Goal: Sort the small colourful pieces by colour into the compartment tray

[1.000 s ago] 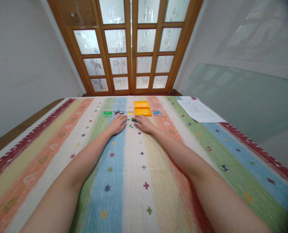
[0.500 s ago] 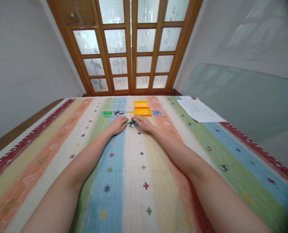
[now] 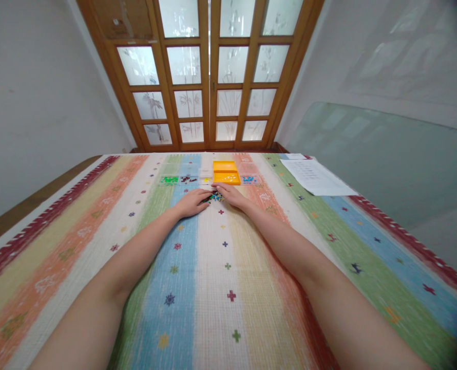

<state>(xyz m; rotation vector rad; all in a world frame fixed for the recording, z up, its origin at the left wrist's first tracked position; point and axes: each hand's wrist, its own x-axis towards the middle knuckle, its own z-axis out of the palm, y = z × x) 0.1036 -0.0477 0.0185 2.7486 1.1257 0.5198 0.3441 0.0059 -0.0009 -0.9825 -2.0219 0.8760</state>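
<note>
Closing inward, left hand (image 3: 192, 203) and right hand (image 3: 233, 195) have bunched the beads (image 3: 215, 197) tighter between them at 12 o'clock — both lie flat, open, gripping nothing. Light, hard, roll-prone bits — probably best pinched singly by fingertips.

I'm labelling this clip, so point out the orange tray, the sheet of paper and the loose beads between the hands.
orange tray (image 3: 224, 166): head view, bare far half.
sheet of paper (image 3: 315, 176): head view, middle of the page.
loose beads (image 3: 214, 197): head view, middle of the small pile.
</note>
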